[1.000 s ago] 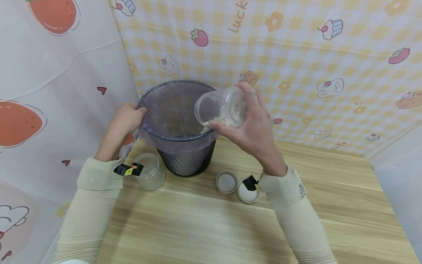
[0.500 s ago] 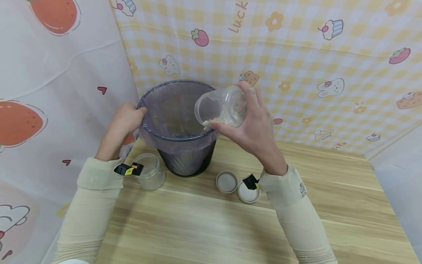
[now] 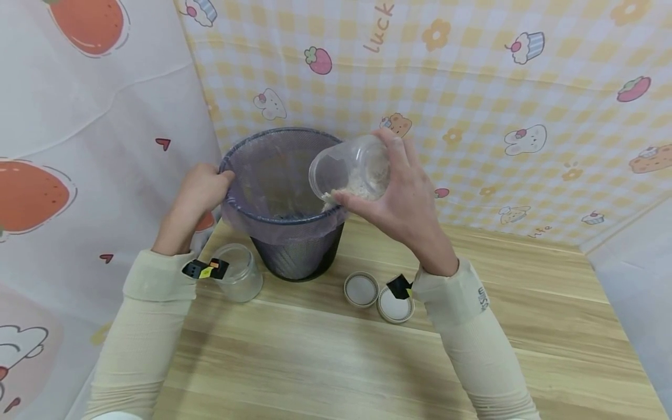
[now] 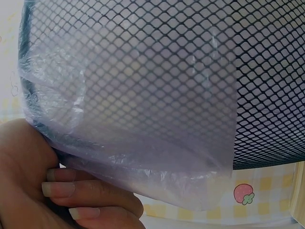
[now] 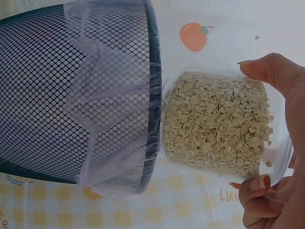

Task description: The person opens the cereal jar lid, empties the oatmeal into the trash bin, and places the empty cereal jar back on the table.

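A black mesh trash can (image 3: pixel 294 251) lined with a thin purple plastic bag (image 4: pixel 157 148) stands on the wooden table. My left hand (image 3: pixel 202 189) grips its rim at the left, fingers curled over the edge and the liner. In my right hand (image 3: pixel 406 201) is a clear jar (image 3: pixel 336 166), held around its base and tipped so the mouth faces the bin over its right rim. Rolled oats (image 5: pixel 217 124) lie along the lower side of the jar, some right at its mouth. In the right wrist view the thumb and fingers hold opposite sides of the jar.
A second clear jar (image 3: pixel 241 280), lidless, stands left of the bin near my left wrist. Two round lids (image 3: pixel 361 290) lie side by side right of the bin's foot. Patterned cloth (image 3: pixel 472 105) hangs close behind the wooden table (image 3: pixel 325 361).
My right hand tilts the jar slightly further and shifts a little left. Oats near the mouth have moved. The left hand and the bin stay in place.
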Demonstrator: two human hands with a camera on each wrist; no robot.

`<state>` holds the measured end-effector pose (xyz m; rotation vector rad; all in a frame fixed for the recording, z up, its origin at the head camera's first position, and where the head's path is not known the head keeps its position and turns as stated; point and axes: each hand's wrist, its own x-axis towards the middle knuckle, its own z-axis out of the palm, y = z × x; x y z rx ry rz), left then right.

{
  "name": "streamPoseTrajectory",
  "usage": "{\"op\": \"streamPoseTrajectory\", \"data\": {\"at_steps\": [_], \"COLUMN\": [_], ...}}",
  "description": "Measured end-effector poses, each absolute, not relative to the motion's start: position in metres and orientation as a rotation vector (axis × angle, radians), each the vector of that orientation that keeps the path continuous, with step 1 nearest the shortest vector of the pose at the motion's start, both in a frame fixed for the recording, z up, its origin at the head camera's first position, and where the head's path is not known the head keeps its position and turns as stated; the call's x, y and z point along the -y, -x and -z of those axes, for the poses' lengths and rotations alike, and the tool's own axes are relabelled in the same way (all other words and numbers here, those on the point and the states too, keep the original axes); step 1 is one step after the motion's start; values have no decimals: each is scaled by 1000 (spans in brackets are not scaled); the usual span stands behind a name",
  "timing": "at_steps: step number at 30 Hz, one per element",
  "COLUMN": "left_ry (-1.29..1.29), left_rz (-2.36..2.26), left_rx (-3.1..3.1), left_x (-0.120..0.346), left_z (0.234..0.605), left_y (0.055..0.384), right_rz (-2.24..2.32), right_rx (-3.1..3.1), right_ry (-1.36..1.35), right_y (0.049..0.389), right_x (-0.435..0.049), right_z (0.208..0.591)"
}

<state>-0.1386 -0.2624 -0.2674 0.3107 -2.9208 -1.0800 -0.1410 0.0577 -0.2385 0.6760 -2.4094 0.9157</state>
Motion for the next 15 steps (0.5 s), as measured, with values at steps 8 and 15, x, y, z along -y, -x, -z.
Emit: {"op": "streamPoseTrajectory", "data": {"at_steps": [8,15], "left_ry": [-327,-333], "left_rz": [1067,1075], "left_rx": [2923,2924], "left_x": [262,261], "left_z": [268,266], "left_y": [138,138], "right_rz": [-910,-905], "right_rx": [2422,2438], "right_ry": [-682,-700], "right_y": [141,141], "right_x": [-57,-56], "right_z": [237,234]}}
